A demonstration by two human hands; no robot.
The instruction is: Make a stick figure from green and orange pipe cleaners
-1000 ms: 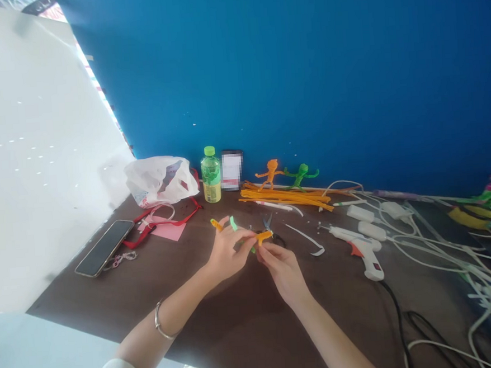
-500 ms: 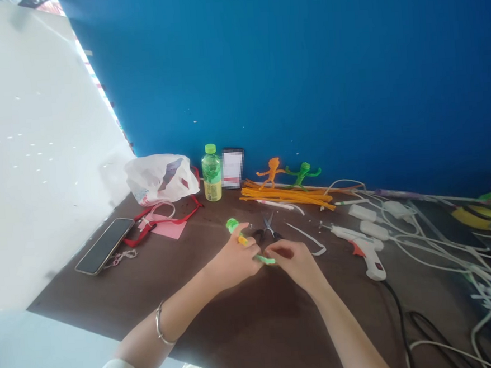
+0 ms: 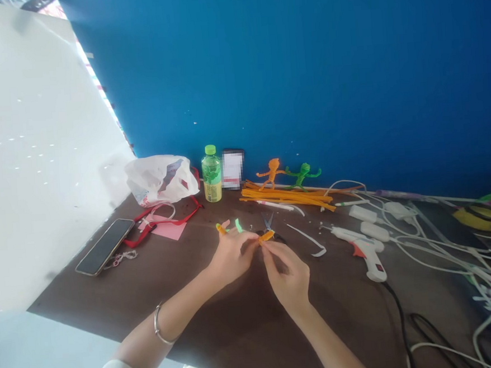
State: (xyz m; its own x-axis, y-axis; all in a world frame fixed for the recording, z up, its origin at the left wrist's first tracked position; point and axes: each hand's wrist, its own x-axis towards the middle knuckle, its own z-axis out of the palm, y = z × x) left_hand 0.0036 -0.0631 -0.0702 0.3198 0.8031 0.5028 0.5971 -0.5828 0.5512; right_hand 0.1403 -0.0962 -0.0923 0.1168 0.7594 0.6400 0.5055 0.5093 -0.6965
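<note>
My left hand [image 3: 232, 256] is closed on a small figure with orange and green parts. Its orange piece [image 3: 266, 236] sticks out past my thumb, and an orange tip and a green strip [image 3: 238, 225] show above my knuckles. The rest of the figure is hidden by my fingers. My right hand [image 3: 288, 270] pinches at the lower edge of the orange piece, its fingertips close to those of my left hand. Just behind the hands lie scissors [image 3: 269, 221], their blades apart and their handles partly covered.
Orange stems [image 3: 288, 195] lie at the back near an orange figure [image 3: 274, 173] and a green figure [image 3: 305, 174]. A glue gun [image 3: 366, 249] and cables are at the right. A bottle [image 3: 212, 174], plastic bag [image 3: 161, 177] and phone [image 3: 105, 246] are at the left.
The figure has been turned in my left hand: the orange piece now faces right where a green strip was. My right hand has shifted slightly left and up to it.
</note>
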